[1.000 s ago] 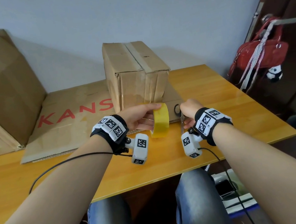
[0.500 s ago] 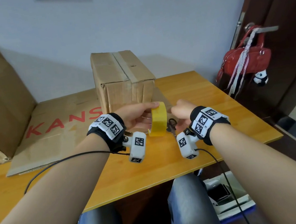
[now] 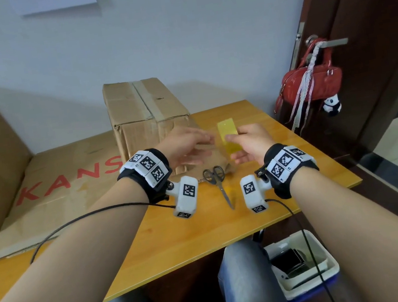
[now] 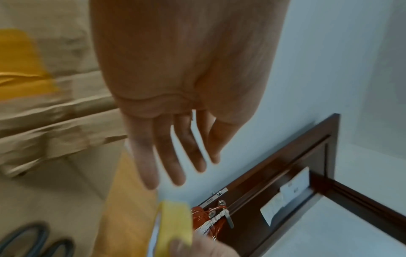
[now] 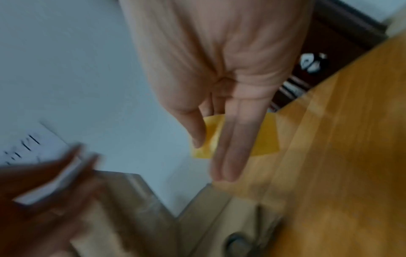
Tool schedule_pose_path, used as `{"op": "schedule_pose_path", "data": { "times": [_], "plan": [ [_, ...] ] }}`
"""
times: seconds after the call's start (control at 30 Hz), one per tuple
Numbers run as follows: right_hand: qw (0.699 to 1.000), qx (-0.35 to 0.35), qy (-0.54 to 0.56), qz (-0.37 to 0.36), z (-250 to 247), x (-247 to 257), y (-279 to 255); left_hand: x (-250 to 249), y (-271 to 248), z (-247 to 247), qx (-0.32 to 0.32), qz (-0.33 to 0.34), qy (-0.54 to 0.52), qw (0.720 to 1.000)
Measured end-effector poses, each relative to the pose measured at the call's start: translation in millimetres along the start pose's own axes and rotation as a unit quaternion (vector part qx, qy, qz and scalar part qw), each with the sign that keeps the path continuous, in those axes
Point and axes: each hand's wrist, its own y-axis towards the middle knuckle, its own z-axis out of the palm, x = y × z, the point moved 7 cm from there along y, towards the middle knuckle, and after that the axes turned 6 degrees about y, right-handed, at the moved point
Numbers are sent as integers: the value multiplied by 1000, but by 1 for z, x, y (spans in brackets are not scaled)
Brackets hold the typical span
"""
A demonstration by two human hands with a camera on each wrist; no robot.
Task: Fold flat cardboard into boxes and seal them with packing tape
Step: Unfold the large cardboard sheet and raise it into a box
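Glossy yellow tape roll (image 3: 228, 136), creased matt cardboard box (image 3: 147, 117), smooth varnished wooden table (image 3: 287, 181), metal scissors (image 3: 219, 184).

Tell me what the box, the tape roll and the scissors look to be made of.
Box: brown cardboard, matte, creased, with a glossy tape strip along its top seam.
Tape roll: translucent yellow plastic film, slightly shiny.
Scissors: dark handles, probably plastic; thin grey blades, likely metal.
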Motion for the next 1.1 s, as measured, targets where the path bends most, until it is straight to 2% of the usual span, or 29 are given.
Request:
{"op": "schedule_pose_path", "data": {
  "times": [0.1,0.23,0.4,0.47,0.53,0.63,0.7,0.77,0.83,0.9,0.97,1.1],
  "plan": [
    [997,-27,-67,25,-24,-20,18,-25,-3,-10,-62,78,-8,995],
    [982,-43,-171,72,-46,-41,28,-68,-14,-22,-151,209,64,964],
    [941,0,-325,90,-31,-44,27,-83,-24,-47,-211,270,113,933],
    [928,22,-359,100,-22,-39,26,-81,-30,-66,-239,274,136,922],
    [928,36,-363,75,-8,-22,23,-78,-38,-88,-267,272,160,911],
    [942,14,-326,-77,16,26,18,-64,-44,-117,-301,238,197,902],
    [955,3,-231,-186,37,64,5,-51,-42,-133,-311,202,212,904],
    [950,13,-160,-270,58,94,-1,-40,-34,-142,-288,179,218,915],
    [933,47,-140,-328,81,116,-3,-32,-26,-145,-250,165,231,925],
    [919,86,-159,-351,104,125,0,-25,-21,-145,-224,155,260,927],
    [912,119,-202,-338,123,121,12,-19,-20,-147,-219,141,283,923],
    [908,127,-230,-328,140,103,31,-4,-22,-155,-235,116,283,922]
  ]
}}
